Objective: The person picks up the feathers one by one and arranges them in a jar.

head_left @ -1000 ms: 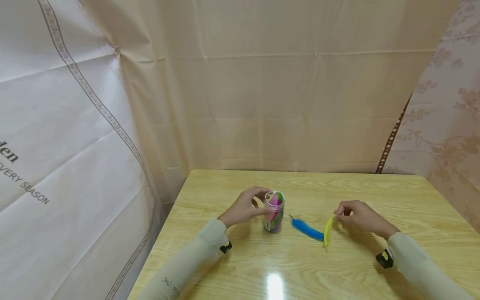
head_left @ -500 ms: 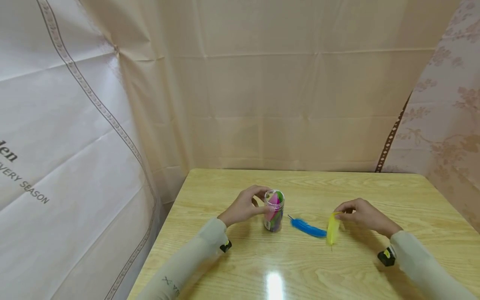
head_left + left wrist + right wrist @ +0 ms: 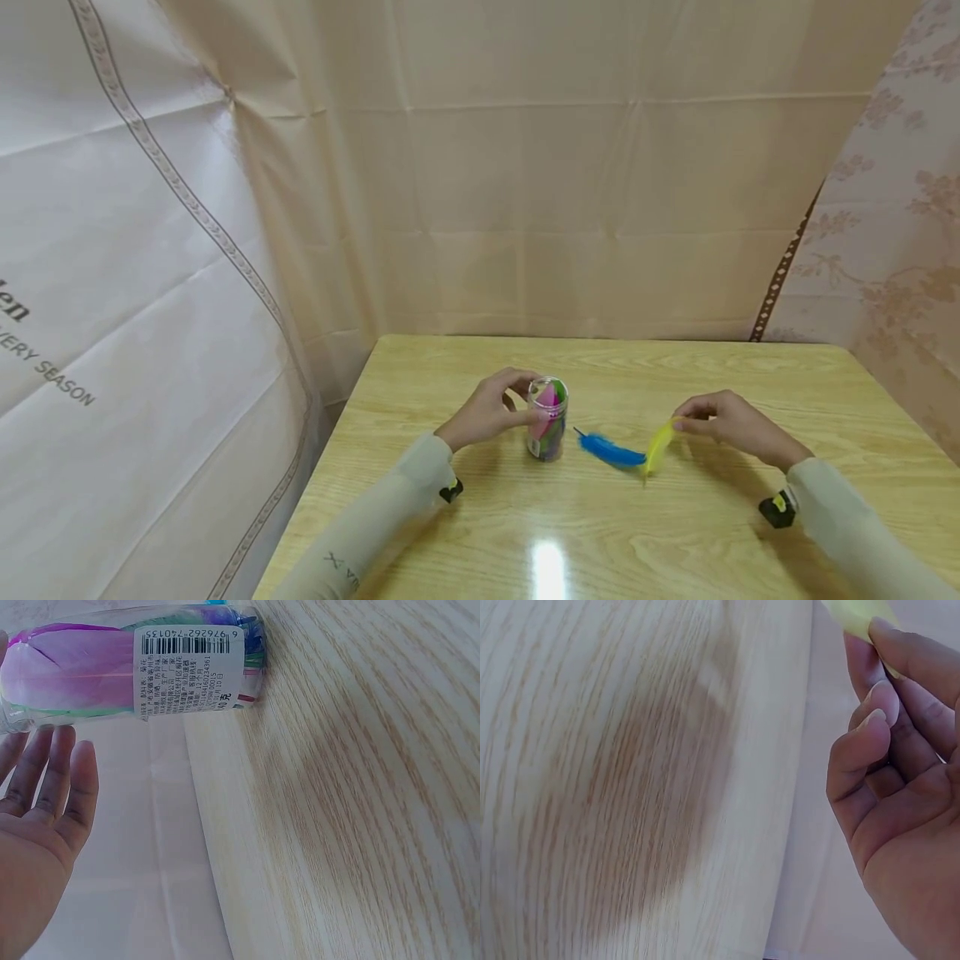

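A clear jar (image 3: 548,440) packed with pink, green and purple feathers stands upright on the table in the head view. My left hand (image 3: 486,413) holds it near the rim, thumb in front and fingers behind. In the left wrist view a white barcode label (image 3: 191,669) shows on the jar's side. My right hand (image 3: 731,425) pinches one end of a yellow feather (image 3: 660,445) between thumb and forefinger, and its other fingers are curled. Right of the jar lies a blue feather (image 3: 611,451), its right end close to the yellow feather's lower end; whether they touch I cannot tell.
The wood-grain table (image 3: 450,533) reaches back to a hanging beige cloth (image 3: 517,208). White printed cloth (image 3: 172,350) hangs on the left, and floral cloth (image 3: 900,225) on the right. A bright reflection lies near the table's front.
The yellow feather turned broad side on, then tilted so its lower end points left toward the blue feather. My right hand shifted slightly right and away. The left hand kept its hold on the jar.
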The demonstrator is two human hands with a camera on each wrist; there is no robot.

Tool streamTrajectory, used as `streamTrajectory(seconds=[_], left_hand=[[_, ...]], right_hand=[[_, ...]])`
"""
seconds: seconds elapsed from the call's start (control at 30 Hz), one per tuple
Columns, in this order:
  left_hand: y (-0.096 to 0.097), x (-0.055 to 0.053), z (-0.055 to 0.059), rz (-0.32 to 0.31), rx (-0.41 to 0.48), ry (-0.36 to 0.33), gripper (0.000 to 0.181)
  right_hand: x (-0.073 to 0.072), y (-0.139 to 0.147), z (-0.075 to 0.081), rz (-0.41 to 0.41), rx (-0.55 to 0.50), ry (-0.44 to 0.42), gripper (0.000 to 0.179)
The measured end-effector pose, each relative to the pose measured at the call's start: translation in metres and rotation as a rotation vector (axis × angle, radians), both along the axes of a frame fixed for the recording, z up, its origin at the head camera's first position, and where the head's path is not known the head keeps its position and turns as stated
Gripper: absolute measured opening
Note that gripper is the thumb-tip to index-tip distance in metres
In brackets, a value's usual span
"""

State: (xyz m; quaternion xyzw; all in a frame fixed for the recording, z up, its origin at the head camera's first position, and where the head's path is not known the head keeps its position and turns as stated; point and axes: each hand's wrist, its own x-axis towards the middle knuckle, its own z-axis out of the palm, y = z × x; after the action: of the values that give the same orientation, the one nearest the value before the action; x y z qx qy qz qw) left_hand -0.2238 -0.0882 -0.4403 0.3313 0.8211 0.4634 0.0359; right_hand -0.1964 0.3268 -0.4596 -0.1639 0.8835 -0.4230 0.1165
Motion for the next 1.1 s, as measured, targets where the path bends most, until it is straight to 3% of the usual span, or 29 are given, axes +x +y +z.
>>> streamTrajectory(seconds=[0.2,0.47,0.6,0.7,0.93,1.1], left_hand=[[0.0,-0.001,0.001,0.01,-0.006,0.006,0.057],[0.0,-0.001,0.001,0.003,0.002,0.001,0.056],[0.0,0.0,0.001,0.012,-0.007,-0.01,0.055],[0.001,0.0,0.001,0.012,-0.005,-0.016,0.056],[0.001,0.0,0.0,0.015,-0.012,-0.011,0.054],[0.002,0.0,0.0,0.018,-0.015,-0.002,0.053]], right_hand=[[-0.002,0.006,0.004,-0.02,-0.016,-0.058,0.024],[-0.001,0.013,0.01,0.103,-0.063,-0.107,0.023],[-0.001,0.014,0.01,0.126,-0.074,-0.114,0.022],[0.0,0.015,0.009,0.099,-0.067,-0.091,0.022],[0.002,0.012,0.01,-0.051,-0.051,-0.008,0.026],[0.003,0.009,0.014,-0.1,-0.048,0.03,0.027]])
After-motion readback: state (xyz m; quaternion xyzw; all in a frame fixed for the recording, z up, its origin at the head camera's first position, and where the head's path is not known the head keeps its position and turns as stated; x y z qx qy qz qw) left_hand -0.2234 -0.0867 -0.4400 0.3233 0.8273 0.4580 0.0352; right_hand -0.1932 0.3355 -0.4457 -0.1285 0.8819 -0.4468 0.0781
